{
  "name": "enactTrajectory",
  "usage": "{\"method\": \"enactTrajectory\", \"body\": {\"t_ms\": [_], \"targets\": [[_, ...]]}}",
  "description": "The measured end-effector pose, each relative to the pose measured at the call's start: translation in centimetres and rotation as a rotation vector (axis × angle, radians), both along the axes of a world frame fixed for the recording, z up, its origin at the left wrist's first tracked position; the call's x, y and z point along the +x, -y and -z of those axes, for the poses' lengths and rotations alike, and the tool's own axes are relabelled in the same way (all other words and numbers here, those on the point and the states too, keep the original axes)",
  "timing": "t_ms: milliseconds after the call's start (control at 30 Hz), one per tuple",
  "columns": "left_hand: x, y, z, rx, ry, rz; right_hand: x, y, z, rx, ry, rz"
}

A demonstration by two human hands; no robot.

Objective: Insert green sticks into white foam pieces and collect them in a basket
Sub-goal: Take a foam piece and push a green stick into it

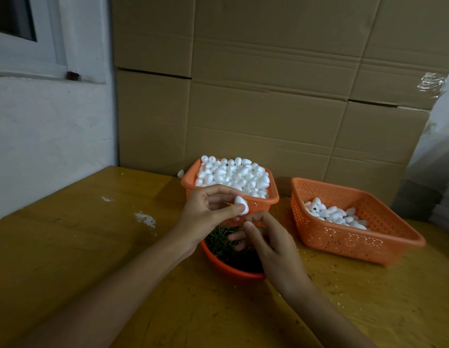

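Two hands meet mid-frame: the left hand point(208, 209) pinches a white egg-shaped foam piece point(241, 205), the right hand point(273, 244) pinches a thin green stick point(244, 218) just beneath it. An off-centre push could crumble the foam or bend the stick; a slip would drop either into the round orange bowl point(232, 274) below.

Small workshop/storeroom: stacked cardboard boxes point(268, 84) behind worn wooden bench point(80, 247), baskets point(344, 237) w/ bulk foam pieces point(233, 174).
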State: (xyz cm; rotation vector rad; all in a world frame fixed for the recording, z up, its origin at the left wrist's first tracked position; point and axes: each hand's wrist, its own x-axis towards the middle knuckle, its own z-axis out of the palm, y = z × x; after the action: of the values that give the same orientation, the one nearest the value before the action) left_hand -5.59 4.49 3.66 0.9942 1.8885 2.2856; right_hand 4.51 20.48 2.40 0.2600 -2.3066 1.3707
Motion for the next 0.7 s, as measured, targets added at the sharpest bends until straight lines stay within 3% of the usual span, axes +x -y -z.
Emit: {"method": "enactTrajectory", "body": {"t_ms": [700], "targets": [[-0.56,0.32,-0.05,0.054,0.039,0.124,-0.19,-0.41,0.22,-0.018,-0.015,0.014]]}}
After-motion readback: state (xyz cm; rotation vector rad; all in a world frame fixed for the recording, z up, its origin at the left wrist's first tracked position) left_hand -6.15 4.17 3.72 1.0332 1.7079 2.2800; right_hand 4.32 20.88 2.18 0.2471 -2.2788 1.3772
